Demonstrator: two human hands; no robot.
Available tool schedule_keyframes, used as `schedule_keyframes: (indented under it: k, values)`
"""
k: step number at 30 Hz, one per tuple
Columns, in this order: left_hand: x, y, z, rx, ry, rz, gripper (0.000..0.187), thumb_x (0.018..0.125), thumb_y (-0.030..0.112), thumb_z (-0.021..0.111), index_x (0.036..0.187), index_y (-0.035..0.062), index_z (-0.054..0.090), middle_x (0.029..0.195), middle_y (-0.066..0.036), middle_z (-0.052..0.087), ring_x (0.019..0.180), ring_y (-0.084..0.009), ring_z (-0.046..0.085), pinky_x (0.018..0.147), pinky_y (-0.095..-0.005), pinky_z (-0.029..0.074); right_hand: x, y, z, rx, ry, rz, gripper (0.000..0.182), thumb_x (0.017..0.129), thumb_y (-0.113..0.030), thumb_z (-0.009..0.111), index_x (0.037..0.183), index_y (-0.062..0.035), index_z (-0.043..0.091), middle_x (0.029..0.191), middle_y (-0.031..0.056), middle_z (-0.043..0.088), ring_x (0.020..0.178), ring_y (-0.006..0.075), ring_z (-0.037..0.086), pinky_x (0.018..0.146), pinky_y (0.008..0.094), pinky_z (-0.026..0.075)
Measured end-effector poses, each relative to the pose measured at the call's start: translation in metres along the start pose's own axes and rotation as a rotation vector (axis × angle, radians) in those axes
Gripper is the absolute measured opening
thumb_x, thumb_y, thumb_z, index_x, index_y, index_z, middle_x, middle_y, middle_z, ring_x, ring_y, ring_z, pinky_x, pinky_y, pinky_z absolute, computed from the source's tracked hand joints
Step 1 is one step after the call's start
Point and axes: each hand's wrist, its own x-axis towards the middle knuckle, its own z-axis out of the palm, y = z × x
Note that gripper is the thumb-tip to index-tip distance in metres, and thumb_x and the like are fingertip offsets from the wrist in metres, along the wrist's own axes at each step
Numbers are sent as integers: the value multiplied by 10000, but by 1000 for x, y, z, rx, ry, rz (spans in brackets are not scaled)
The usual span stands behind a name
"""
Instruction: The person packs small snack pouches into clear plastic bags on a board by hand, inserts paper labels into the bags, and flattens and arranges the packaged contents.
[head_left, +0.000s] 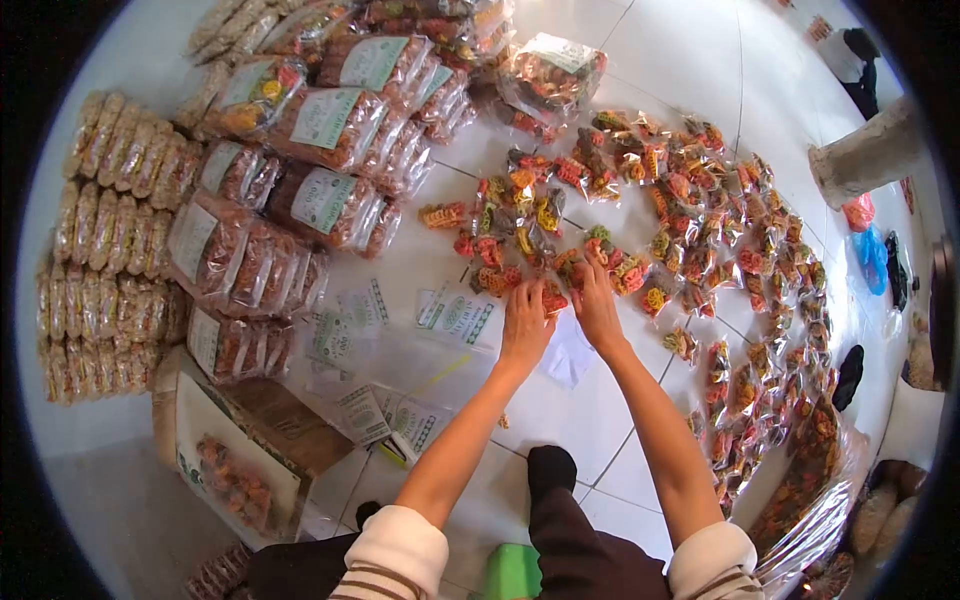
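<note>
Big filled bags (320,190) lie left; small snack packets (700,240) spread right (on the floor (560,420)); empty bags (455,318) between.

Green bag labels (323,199) illegible.

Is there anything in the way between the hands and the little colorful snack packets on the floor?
Nothing visible is in the way. The left hand and the right hand already rest on the small snack packets at the near edge of the spread on the white tile floor. Only more loose packets lie beyond the fingers.
</note>
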Motion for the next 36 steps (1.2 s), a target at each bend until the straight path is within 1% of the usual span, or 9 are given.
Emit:
schedule_keyframes:
  k: [6, 9, 11, 12, 18, 22, 26, 31, 36]
  values:
    - [-5, -9, 6, 14, -79, -113, 610, 706, 160, 665, 1208, -7, 362, 1085, -159, 427, 1032, -330, 414, 893, -411, 356, 0, 3, 7, 24, -127, 170, 444, 676, 24, 586, 1072, 0, 386, 1059, 197, 460, 1039, 347, 428, 885, 393, 359]
    - [-2, -6, -16, -164, 36, -170, 600, 747, 170, 639, 1247, 13, 346, 1156, -166, 421, 1066, -324, 406, 921, -395, 337, -3, -22, -15, 427, 161, 345, 404, 719, 2, 583, 1071, 2, 384, 976, 157, 476, 900, 247, 509, 788, 322, 411]
    - [0, 3, -43, -692, 18, -387, 647, 727, 151, 668, 1268, 27, 335, 1193, -147, 433, 1086, -287, 435, 941, -368, 334, -13, -28, -26, 613, 113, 437, 373, 778, -74, 568, 1094, -12, 381, 943, 97, 510, 870, 188, 527, 760, 303, 426]
    - [0, 10, -65, -676, 40, -372, 647, 727, 151, 668, 1268, 27, 335, 1193, -147, 433, 1086, -287, 435, 941, -368, 334, -17, -38, -32, 735, 75, 491, 371, 800, -106, 559, 1111, -19, 377, 934, 78, 522, 875, 174, 527, 763, 297, 426]
    - [-19, 54, -226, -199, 39, 350, 661, 665, 72, 697, 1241, 64, 372, 1229, -87, 456, 1144, -265, 428, 1008, -379, 286, -8, -164, -105, 1412, -477, 710, 374, 850, -189, 519, 1167, -45, 381, 1024, 75, 526, 940, 154, 530, 789, 287, 435]
    - [-60, 82, -324, 103, -56, 643, 639, 646, 28, 676, 1217, 105, 400, 1198, -16, 471, 1129, -188, 443, 1038, -393, 263, -9, -257, -150, 1512, -719, 499, 295, 889, -190, 440, 1154, -63, 424, 1064, 58, 519, 972, 140, 520, 806, 294, 435]
    - [-115, 111, -400, 317, -27, 632, 547, 719, 37, 584, 1233, 81, 400, 1177, 2, 454, 1144, -160, 414, 1052, -375, 251, -30, -333, -174, 1502, -966, 458, 347, 906, -286, 425, 1178, -70, 433, 1113, 44, 502, 1004, 122, 498, 848, 295, 414]
    - [-187, 120, -452, 497, 133, 632, 536, 717, 56, 596, 1216, 51, 398, 1207, -1, 455, 1154, -172, 404, 1047, -383, 265, -70, -404, -195, 1172, -1224, 35, 721, 793, -196, 635, 1330, -49, 176, 1098, 101, 496, 985, 180, 525, 808, 326, 455]
    - [-253, 115, -485, 411, 267, 539, 525, 760, 29, 562, 1244, 51, 361, 1246, -23, 448, 1221, -191, 340, 1040, -416, 264, -101, -460, -179, 1044, -1365, -135, 614, 784, -144, 639, 1258, -21, 270, 1043, 113, 497, 892, 189, 563, 783, 322, 487]
